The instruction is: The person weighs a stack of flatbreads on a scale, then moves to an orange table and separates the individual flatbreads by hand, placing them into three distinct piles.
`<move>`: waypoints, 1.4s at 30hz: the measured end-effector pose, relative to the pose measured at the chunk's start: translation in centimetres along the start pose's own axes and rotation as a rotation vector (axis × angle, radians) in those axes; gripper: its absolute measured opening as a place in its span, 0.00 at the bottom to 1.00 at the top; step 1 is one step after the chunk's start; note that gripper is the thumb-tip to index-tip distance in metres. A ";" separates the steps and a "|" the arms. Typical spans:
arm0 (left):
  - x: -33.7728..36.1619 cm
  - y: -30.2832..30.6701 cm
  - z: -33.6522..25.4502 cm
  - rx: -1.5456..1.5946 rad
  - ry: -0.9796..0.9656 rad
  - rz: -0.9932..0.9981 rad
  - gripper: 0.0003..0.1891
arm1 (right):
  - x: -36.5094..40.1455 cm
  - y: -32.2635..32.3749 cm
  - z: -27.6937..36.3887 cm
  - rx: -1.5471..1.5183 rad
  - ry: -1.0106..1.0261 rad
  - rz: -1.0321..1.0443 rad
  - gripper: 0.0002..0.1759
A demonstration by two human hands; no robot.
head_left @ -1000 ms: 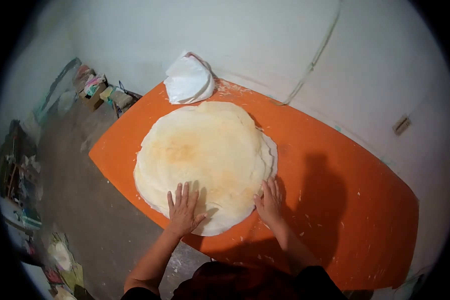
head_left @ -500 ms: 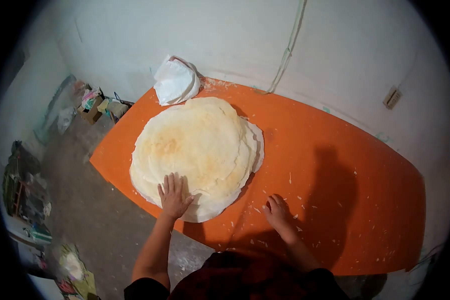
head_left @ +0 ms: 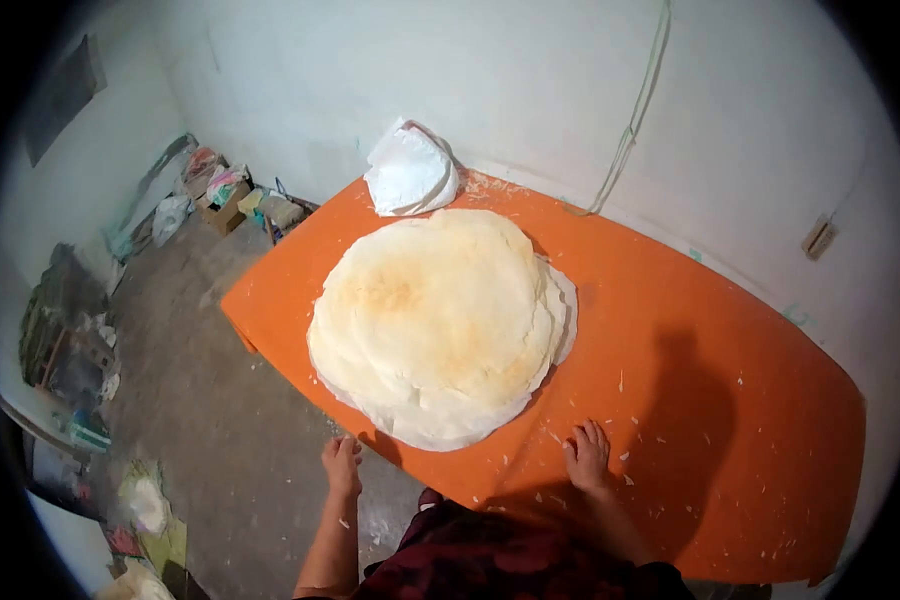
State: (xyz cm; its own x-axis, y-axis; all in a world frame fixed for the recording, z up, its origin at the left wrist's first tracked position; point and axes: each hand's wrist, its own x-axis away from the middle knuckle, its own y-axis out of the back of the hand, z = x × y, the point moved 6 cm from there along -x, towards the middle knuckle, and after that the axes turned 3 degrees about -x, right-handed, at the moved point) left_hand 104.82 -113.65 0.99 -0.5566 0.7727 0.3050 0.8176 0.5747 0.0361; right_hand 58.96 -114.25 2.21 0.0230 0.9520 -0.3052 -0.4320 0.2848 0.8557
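A stack of large, thin round flatbreads [head_left: 430,310] lies on the orange tabletop [head_left: 630,300]. The top sheet is pale with light brown patches, and uneven edges stick out beneath it on the right and at the front. My left hand [head_left: 342,466] hangs beyond the table's near edge, below the stack and apart from it, its fingers curled together with nothing visible in them. Over the tabletop, right of the stack's near edge, is my right hand [head_left: 588,456]. Its fingers are slightly bent and apart, and it holds nothing.
Behind the stack, a white bag [head_left: 410,170] stands near the wall. Pale flakes dot the right part of the table. A cardboard box [head_left: 228,212] and bags sit on the floor along the left wall. A cord [head_left: 638,110] hangs down the back wall.
My left hand has lifted off the flatbread stack and drawn back past the table edge, its fingers curling in. My right hand stays over the table. The view has shifted left.
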 end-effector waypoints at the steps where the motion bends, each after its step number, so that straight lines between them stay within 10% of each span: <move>1: -0.4 -0.2 0.0 0.032 0.042 0.028 0.08 | 0.3 -0.2 0.2 0.026 0.017 -0.010 0.22; 12: -4.7 0.3 1.0 -0.015 0.409 0.371 0.09 | 2.3 -4.2 0.2 0.072 -0.183 -0.172 0.19; 18: -10.8 1.7 -1.6 0.259 0.345 0.291 0.11 | 2.8 -5.8 3.7 -0.393 -0.623 0.012 0.21; 25: -12.1 0.1 -1.6 0.533 0.698 0.279 0.14 | 2.4 -5.4 9.0 -0.193 -0.494 0.056 0.19; 33: -14.5 -1.5 -0.1 0.370 0.786 0.412 0.16 | 0.4 -5.2 12.1 -0.479 -0.721 0.048 0.19; 42: -11.8 -4.2 -2.2 0.479 0.783 0.525 0.27 | -2.2 -3.4 13.4 -0.434 -0.481 -0.019 0.18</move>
State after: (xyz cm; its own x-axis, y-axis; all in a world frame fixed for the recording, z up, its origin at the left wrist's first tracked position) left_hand 108.24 -125.75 -0.67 0.2401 0.6642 0.7080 0.6894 0.3968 -0.6060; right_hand 72.45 -115.79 5.52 0.3921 0.9198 -0.0114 -0.7503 0.3270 0.5746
